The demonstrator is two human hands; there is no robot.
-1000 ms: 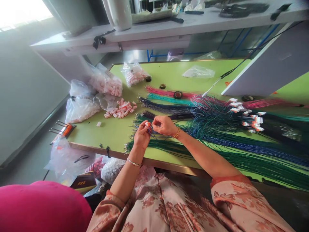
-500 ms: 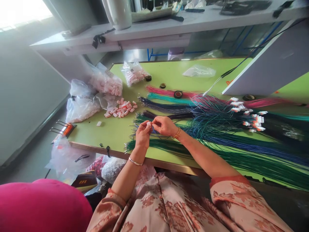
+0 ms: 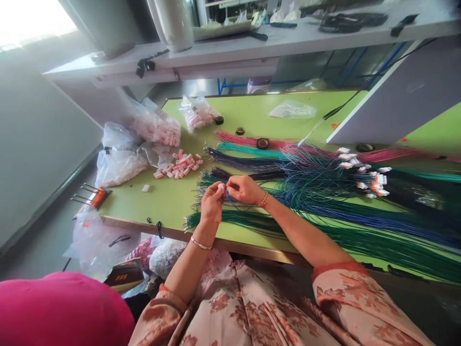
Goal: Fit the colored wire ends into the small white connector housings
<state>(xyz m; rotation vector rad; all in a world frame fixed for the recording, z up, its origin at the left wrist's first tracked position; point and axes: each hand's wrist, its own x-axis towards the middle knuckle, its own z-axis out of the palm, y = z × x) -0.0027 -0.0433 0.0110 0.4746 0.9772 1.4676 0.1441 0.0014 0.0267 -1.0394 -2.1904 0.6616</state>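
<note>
My left hand [image 3: 212, 204] pinches a small white connector [image 3: 220, 186] above the green table [image 3: 169, 199]. My right hand [image 3: 245, 188] is closed in a pinch on a thin blue wire [image 3: 237, 205], with its tip held at the connector. The two hands meet over the near ends of long wire bundles: green [image 3: 324, 230], blue [image 3: 345, 211], teal [image 3: 252, 149] and pink [image 3: 248, 140]. A loose pile of white-and-red connectors [image 3: 179, 164] lies to the left of my hands.
Clear bags of connectors [image 3: 122, 161] [image 3: 199, 111] sit at the table's left and far side. Tape rolls [image 3: 262, 143] lie among the wires. Several finished connectors [image 3: 363, 170] rest on the wires at right. A white shelf [image 3: 230, 48] runs above; a pink cushion [image 3: 61, 307] is at lower left.
My hands have stayed together at the connector, shifting only slightly; the view has tilted a little.
</note>
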